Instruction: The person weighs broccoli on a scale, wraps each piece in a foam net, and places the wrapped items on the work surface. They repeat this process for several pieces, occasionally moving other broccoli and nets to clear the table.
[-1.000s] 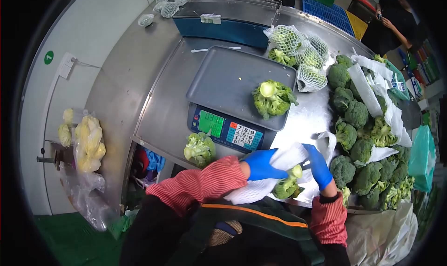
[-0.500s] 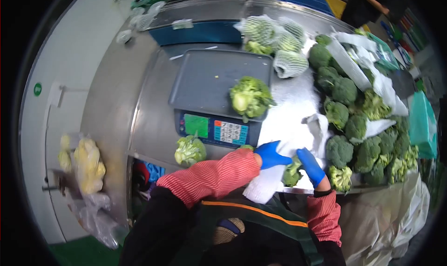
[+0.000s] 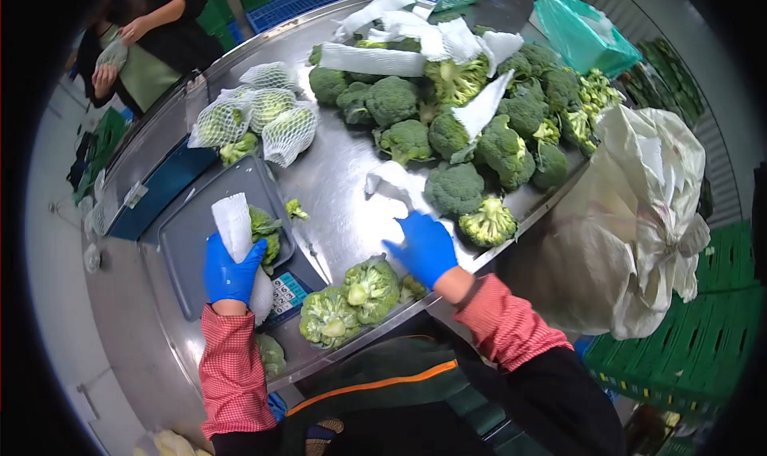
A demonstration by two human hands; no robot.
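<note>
My left hand (image 3: pixel 232 271), in a blue glove, is closed around a white foam net sleeve (image 3: pixel 232 226) above the grey scale pan (image 3: pixel 188 244). A broccoli head (image 3: pixel 265 236) lies on the pan just right of that hand, partly hidden by the sleeve. My right hand (image 3: pixel 426 250), also blue-gloved, is over the metal table with its fingers spread and nothing in them. Left of it, two broccoli heads (image 3: pixel 372 290) (image 3: pixel 329 318) rest stem-up near the front edge. Another white sleeve (image 3: pixel 391 180) lies just beyond my right fingers.
A large broccoli pile (image 3: pixel 455 188) with loose white sleeves covers the back right. Several netted broccoli heads (image 3: pixel 276 120) sit behind the scale. A pale sack (image 3: pixel 615 240) stands at the right edge, above green crates (image 3: pixel 679 328). Another person (image 3: pixel 152 41) stands across the table.
The view has swung right. My left hand has moved with the sleeve from the table's front edge to the scale. My right hand has moved away from the broccoli at the edge, fingers spread.
</note>
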